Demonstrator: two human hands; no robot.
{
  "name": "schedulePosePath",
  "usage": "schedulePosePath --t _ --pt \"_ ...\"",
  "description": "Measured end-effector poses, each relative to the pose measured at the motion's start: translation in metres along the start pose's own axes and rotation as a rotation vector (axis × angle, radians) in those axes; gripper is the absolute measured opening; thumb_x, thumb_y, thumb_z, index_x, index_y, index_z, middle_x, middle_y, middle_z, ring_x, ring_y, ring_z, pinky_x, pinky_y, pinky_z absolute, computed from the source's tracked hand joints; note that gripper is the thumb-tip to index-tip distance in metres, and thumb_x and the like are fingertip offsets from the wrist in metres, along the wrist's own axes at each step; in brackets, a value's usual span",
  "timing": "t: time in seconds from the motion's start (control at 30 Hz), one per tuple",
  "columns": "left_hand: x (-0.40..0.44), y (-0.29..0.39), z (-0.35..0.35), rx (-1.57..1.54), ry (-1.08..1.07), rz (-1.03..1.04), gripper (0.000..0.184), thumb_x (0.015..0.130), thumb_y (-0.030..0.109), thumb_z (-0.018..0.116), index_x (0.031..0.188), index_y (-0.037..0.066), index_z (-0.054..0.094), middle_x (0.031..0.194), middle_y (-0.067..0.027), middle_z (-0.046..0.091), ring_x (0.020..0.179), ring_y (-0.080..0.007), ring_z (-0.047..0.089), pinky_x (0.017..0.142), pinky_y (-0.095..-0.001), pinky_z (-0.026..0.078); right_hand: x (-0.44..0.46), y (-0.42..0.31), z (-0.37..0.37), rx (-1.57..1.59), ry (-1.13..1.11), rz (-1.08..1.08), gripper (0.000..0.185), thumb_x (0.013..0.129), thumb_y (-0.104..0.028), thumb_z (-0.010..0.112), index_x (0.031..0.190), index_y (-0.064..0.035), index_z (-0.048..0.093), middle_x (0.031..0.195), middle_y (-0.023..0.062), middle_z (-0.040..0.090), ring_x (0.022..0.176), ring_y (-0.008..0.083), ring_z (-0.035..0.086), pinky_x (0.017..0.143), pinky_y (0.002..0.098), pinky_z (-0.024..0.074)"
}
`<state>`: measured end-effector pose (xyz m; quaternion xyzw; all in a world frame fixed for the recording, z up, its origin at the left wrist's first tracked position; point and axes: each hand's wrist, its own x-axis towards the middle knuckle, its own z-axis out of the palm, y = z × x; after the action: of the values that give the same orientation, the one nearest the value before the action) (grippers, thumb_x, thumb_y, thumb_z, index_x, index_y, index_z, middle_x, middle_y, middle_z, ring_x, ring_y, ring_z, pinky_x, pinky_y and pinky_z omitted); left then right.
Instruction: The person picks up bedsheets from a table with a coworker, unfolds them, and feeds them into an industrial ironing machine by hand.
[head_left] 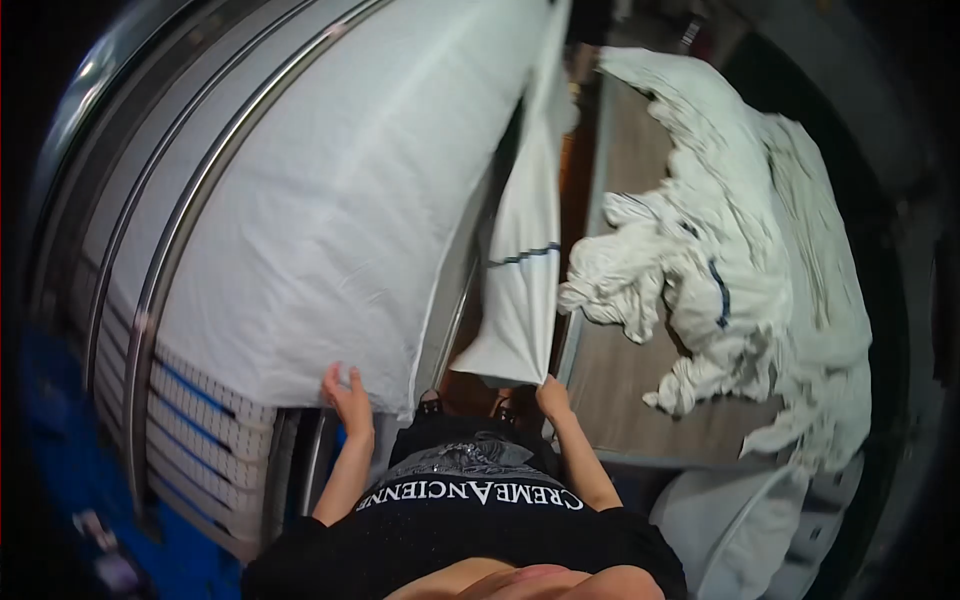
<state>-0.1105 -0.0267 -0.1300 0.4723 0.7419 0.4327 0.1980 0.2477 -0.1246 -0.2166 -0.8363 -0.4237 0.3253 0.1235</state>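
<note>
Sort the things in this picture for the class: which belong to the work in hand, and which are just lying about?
In the work:
striped white cloth, held by the right hand
white-covered surface, by the left hand
probably the crumpled white cloths

Seemingly lying about:
grey object, lower right, unclear
blurred item, lower left

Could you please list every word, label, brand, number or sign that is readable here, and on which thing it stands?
"CREME ANCIENNE": white capitals on the person's black shirt.
Pale print beside these words: too unclear to read.
White cloth with a dark stripe: no readable text.
</note>
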Motion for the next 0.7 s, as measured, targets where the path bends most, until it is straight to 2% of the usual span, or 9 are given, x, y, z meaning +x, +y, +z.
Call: schedulePosePath --t 0.13,0.3,0.37,0.4,0.47,0.53,0.6,0.67,0.7 --pt "0.0 0.009 -0.027 -0.036 0.41 -0.314 0.054 0.084 0.028 0.06 0.123 0.0 0.036 0.123 -0.0177 0.035 0.112 -0.0272 0.038 0.094 -0.0361 0.033 0.016 -0.006 -0.006 -0.093 -0.006 -0.118 0.025 0.081 -0.015 0.044 0.088 0.0051 0.056 0.084 0.0276 0.06 0.082 0.0435 0.057 0.073 0.0502 0.0447" --pt "-0.015 0.005 -0.034 -0.069 0.644 -0.329 0.057 0.083 0.031 0.061 0.12 -0.004 0.036 0.121 -0.0197 0.035 0.111 -0.0298 0.037 0.092 -0.0392 0.034 0.024 0.006 0.001 -0.158 -0.044 -0.217 0.025 0.082 -0.015 0.042 0.087 0.0046 0.057 0.085 0.0288 0.059 0.083 0.044 0.057 0.073 0.0499 0.0455" --pt "-0.014 -0.002 -0.046 -0.08 0.727 -0.293 0.057 0.082 0.033 0.063 0.118 -0.004 0.036 0.117 -0.0197 0.039 0.104 -0.0268 0.041 0.09 -0.0367 0.035 0.02 0.001 -0.005 -0.154 -0.098 -0.182 0.029 0.082 -0.017 0.04 0.098 0.0014 0.057 0.091 0.0283 0.059 0.087 0.0445 0.056 0.075 0.0493 0.045" --pt "-0.014 -0.01 -0.052 -0.397 0.669 -0.293 0.058 0.082 0.036 0.063 0.115 -0.004 0.038 0.108 -0.0168 0.047 0.096 -0.0221 0.046 0.084 -0.0327 0.039 0.022 0.004 -0.001 -0.136 -0.089 -0.195 0.03 0.082 -0.017 0.04 0.096 0.0029 0.057 0.09 0.0287 0.059 0.087 0.0448 0.055 0.076 0.0494 0.0446" --pt "-0.016 -0.014 -0.06 -0.587 0.471 -0.318 0.051 0.083 0.043 0.059 0.103 -0.003 0.047 0.09 -0.0114 0.055 0.083 -0.0192 0.05 0.076 -0.0296 0.041 0.01 -0.003 -0.011 -0.138 -0.108 -0.205 0.03 0.081 -0.018 0.041 0.092 0.0048 0.058 0.088 0.0292 0.059 0.086 0.045 0.056 0.075 0.0494 0.0446" --pt "-0.02 -0.029 -0.064 -0.343 0.145 -0.523 0.05 0.086 0.045 0.053 0.098 -0.004 0.055 0.095 -0.011 0.059 0.085 -0.0163 0.051 0.076 -0.0301 0.04 0.011 0.016 -0.007 -0.157 -0.117 -0.255 0.031 0.079 -0.018 0.043 0.089 0.0058 0.059 0.085 0.0294 0.059 0.085 0.0451 0.056 0.074 0.0487 0.0452" --pt "-0.028 -0.028 -0.067 -0.137 0.203 -0.396 0.059 0.085 0.05 0.051 0.066 -0.006 0.053 0.062 -0.017 0.056 0.061 -0.0243 0.054 0.06 -0.0373 0.041 0.011 0.026 -0.003 -0.191 -0.14 -0.286 0.031 0.078 -0.019 0.043 0.089 0.0051 0.059 0.084 0.0285 0.059 0.084 0.0446 0.056 0.072 0.0483 0.0454" --pt "-0.034 -0.058 -0.081 -0.01 0.181 -0.277 0.061 0.085 0.049 0.051 0.061 -0.007 0.05 0.057 -0.0239 0.05 0.053 -0.0329 0.05 0.054 -0.0409 0.039 0.015 0.035 -0.004 -0.195 -0.15 -0.32 0.031 0.078 -0.02 0.044 0.09 0.0046 0.059 0.083 0.0275 0.06 0.084 0.0438 0.056 0.071 0.048 0.0454" --pt "-0.047 -0.021 -0.097 0.016 0.195 -0.187 0.061 0.084 0.049 0.052 0.057 -0.006 0.048 0.054 -0.0257 0.046 0.052 -0.0402 0.046 0.052 -0.0412 0.038 0.02 0.042 -0.001 -0.188 -0.147 -0.315 0.031 0.077 -0.02 0.045 0.09 0.0043 0.059 0.083 0.027 0.06 0.084 0.0435 0.057 0.07 0.0479 0.0454"
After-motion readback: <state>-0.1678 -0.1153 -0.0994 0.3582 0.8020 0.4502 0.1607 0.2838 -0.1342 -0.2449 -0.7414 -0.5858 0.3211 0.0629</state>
